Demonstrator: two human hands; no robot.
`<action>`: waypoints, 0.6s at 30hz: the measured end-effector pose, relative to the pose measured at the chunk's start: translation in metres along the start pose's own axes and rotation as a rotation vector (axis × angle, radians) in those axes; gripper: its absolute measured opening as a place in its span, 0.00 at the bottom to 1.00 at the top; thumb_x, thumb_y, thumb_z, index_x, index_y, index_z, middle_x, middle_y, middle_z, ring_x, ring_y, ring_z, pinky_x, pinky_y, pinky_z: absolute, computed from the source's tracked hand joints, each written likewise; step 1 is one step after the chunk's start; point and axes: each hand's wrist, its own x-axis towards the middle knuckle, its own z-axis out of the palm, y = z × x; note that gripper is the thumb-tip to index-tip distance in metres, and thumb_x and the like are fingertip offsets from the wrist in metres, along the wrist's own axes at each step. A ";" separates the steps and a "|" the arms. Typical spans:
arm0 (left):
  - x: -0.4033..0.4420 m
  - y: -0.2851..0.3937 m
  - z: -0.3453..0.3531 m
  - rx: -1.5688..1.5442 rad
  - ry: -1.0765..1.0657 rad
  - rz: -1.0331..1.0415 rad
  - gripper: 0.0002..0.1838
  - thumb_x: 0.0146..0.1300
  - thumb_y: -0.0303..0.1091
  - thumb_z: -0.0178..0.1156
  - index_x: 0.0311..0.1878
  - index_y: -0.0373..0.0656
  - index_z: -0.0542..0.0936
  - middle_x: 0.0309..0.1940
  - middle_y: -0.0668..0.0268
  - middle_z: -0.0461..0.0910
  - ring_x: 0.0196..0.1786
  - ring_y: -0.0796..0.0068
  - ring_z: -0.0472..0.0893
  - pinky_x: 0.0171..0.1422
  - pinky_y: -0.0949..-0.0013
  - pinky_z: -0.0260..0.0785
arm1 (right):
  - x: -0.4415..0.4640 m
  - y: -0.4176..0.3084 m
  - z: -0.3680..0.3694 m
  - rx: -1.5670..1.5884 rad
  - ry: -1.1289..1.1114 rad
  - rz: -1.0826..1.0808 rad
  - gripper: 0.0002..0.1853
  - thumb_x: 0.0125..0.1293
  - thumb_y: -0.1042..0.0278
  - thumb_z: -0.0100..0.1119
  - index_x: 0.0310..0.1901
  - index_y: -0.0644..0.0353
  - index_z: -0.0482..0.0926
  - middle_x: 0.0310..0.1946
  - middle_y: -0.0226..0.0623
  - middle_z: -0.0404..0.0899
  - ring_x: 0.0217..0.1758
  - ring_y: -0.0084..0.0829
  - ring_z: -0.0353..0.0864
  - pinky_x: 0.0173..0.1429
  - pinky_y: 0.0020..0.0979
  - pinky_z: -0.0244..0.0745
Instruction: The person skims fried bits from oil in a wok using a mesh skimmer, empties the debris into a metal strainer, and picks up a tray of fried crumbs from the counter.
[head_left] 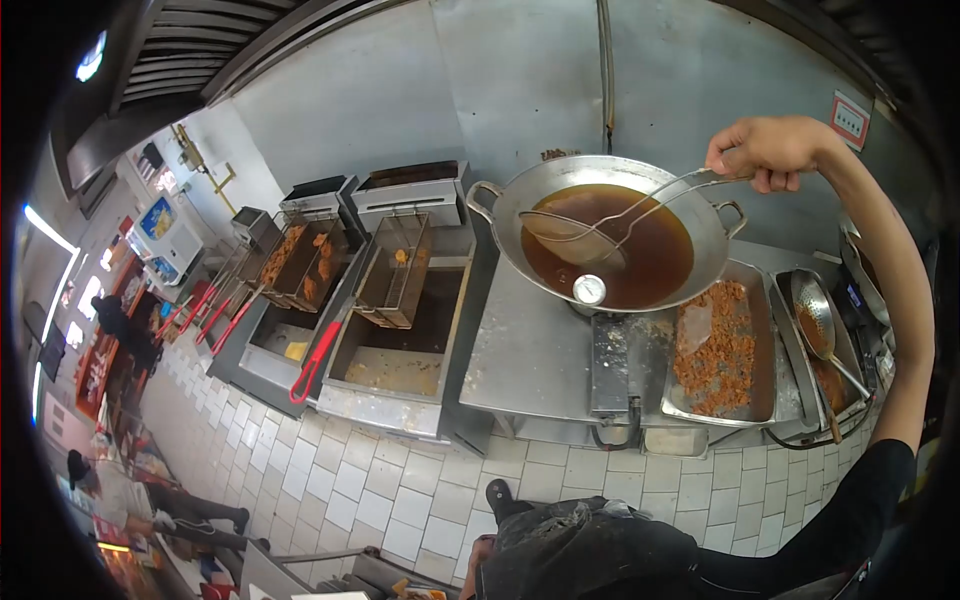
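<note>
My right hand (770,152), raised at the upper right, is closed round the wire handle of a skimmer (572,236). The skimmer's round mesh head dips into the brown oil (655,245) in a large two-handled metal wok (515,200). A dial thermometer (589,290) sits at the wok's front rim. My left hand (480,556) hangs low beside the dark apron (590,550); its fingers are mostly hidden.
Right of centre, a metal tray (765,395) holds brown fried bits, beside a ladle (815,320). Fryers with baskets (395,290) and a red handle (317,360) stand left. Two people (125,325) are at the far left.
</note>
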 end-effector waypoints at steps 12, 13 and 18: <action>0.133 0.040 -0.206 -0.326 -0.262 -0.213 0.14 0.54 0.30 0.54 0.46 0.46 0.73 0.32 0.62 0.79 0.26 0.72 0.77 0.21 0.70 0.63 | 0.114 -0.092 0.067 -0.082 -0.189 0.276 0.11 0.61 0.63 0.46 0.43 0.58 0.65 0.14 0.32 0.61 0.09 0.16 0.48 0.11 0.22 0.39; 0.143 0.044 -0.218 -0.269 -0.263 -0.197 0.14 0.56 0.31 0.53 0.47 0.47 0.72 0.35 0.61 0.78 0.29 0.71 0.77 0.25 0.68 0.64 | 0.122 -0.093 0.074 -0.101 -0.160 0.290 0.12 0.61 0.63 0.46 0.43 0.59 0.65 0.14 0.32 0.61 0.09 0.17 0.49 0.11 0.22 0.40; 0.183 0.061 -0.254 -0.328 -0.313 -0.142 0.14 0.55 0.28 0.52 0.47 0.45 0.72 0.34 0.62 0.78 0.26 0.71 0.76 0.23 0.68 0.63 | 0.168 -0.085 0.106 -0.178 0.029 0.278 0.14 0.59 0.66 0.46 0.21 0.66 0.73 0.13 0.39 0.67 0.11 0.30 0.63 0.12 0.31 0.56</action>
